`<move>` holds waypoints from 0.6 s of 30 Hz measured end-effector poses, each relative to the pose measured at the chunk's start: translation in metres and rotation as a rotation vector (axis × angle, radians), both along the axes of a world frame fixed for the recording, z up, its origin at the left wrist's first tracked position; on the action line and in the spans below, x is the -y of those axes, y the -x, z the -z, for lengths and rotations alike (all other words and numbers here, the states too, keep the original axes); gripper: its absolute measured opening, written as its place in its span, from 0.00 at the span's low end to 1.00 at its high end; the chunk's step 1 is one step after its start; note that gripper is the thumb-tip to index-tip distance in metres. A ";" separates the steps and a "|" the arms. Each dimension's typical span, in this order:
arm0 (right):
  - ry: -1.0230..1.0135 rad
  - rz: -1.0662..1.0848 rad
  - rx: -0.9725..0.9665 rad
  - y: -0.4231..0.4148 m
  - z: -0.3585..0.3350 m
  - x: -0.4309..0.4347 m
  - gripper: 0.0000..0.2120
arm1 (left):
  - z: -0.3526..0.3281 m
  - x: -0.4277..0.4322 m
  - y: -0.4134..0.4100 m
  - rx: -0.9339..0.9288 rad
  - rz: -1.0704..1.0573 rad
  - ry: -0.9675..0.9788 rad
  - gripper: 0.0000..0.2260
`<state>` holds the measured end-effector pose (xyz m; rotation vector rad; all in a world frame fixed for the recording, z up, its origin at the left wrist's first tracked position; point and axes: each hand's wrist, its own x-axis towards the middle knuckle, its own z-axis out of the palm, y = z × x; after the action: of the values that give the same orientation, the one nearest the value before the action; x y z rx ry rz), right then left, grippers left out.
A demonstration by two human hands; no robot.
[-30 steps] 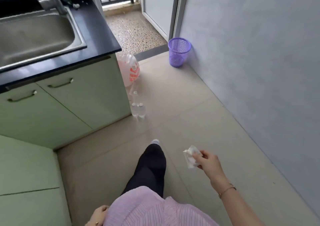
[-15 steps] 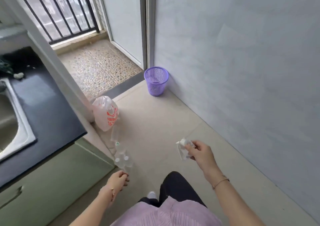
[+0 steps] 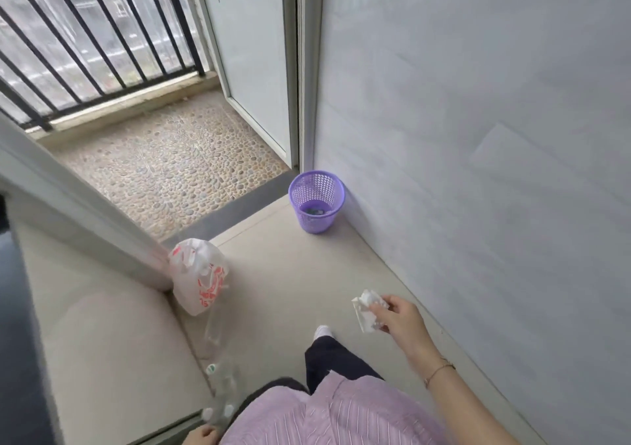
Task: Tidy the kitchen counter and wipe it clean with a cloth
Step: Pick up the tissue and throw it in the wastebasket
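My right hand [image 3: 397, 315] pinches a crumpled white tissue [image 3: 365, 309] out in front of me, above the floor. A purple mesh waste basket [image 3: 317, 202] stands on the floor in the corner by the grey wall, well ahead of that hand, with a bit of rubbish at its bottom. Only a sliver of my left hand [image 3: 201, 436] shows at the bottom edge, fingers loosely curled with nothing visible in them. The black kitchen counter [image 3: 13, 308] is a dark strip at the far left.
A white plastic bag with red print [image 3: 201, 275] leans against the cabinet end. Several clear plastic bottles [image 3: 218, 386] stand on the floor behind it. Beyond an open door [image 3: 252, 58] lies a pebbled balcony floor [image 3: 170, 168] with black railings.
I have walked forward; the waste basket and plastic bag are closer, and the sink has left the view. My left hand dropped to the bottom edge. The right hand still holds the tissue.
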<state>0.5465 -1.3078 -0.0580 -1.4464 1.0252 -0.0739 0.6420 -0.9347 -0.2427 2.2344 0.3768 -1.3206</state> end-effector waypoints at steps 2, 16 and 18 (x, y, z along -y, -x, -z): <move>0.021 -0.012 0.013 -0.037 -0.007 0.035 0.07 | -0.051 0.057 -0.026 0.029 -0.016 0.030 0.09; -0.103 0.076 -0.321 -0.156 0.075 0.148 0.09 | -0.076 0.265 -0.257 0.103 -0.169 0.265 0.09; -0.094 0.096 -0.377 -0.176 0.082 0.158 0.07 | -0.078 0.288 -0.297 0.119 -0.141 0.289 0.09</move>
<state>0.7228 -1.4656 -0.1401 -1.3528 1.3862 0.1821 0.9391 -1.2230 -0.1649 1.9944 0.2747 -1.0885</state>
